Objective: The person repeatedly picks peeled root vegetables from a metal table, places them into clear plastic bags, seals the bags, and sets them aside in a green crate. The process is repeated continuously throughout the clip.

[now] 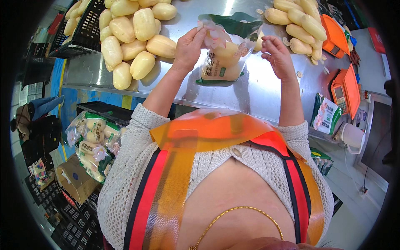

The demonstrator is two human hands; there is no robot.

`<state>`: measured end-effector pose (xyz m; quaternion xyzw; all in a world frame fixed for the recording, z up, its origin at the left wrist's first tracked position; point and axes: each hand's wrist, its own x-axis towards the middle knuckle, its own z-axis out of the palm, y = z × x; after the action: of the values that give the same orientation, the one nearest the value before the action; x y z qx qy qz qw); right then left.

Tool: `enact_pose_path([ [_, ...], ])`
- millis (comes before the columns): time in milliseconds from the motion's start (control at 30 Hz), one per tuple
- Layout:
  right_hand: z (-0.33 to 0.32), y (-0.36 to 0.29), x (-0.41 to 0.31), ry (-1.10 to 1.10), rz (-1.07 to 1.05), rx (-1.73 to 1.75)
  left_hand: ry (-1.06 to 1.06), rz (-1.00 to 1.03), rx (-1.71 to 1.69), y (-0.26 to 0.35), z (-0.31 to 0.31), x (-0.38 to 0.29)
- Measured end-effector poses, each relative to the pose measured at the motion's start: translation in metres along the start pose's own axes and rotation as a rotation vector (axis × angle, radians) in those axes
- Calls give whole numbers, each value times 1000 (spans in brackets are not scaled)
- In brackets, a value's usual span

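My left hand (191,47) pinches the top left corner of a printed clear plastic bag (223,57). Pieces of peeled lotus root (229,67) show through the bag's front, which bears writing and a pink flower print. The bag's lower edge is at or just above the steel table (265,100); I cannot tell which. Just right of the bag my right hand (276,56) is raised, fingers curled but apart, with nothing seen in them. Left of my left hand lies a pile of peeled lotus root (132,43), and a second pile (301,28) is at the far right.
Two orange scales (345,90) (336,36) stand at the table's right side. Near them lie a stack of flat printed bags (326,114) and a white plastic pitcher (351,136). A black crate (82,29) of lotus root stands left. Filled bags (95,140) sit below; a person (34,112) is behind.
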<state>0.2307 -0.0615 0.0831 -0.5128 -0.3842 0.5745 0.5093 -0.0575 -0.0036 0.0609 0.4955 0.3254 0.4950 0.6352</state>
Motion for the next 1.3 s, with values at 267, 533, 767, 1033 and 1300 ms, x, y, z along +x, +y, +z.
enact_pose_path([
  [267, 20, 29, 30, -77, -45, -161, -45, -33, -14, -5, -9, 4],
  [533, 26, 40, 31, -19, 27, -34, 117, -81, -129, -10, -12, -2],
  [767, 36, 9, 22, -176, 104, -337, 38, -125, -136, -5, -6, -1],
  [1033, 38, 27, 8, -83, 14, -246, -53, -145, -170, -2, -14, -1],
  [1300, 40, 39, 4, -19, 13, -123, -153, -266, -7, -20, -18, -20],
])
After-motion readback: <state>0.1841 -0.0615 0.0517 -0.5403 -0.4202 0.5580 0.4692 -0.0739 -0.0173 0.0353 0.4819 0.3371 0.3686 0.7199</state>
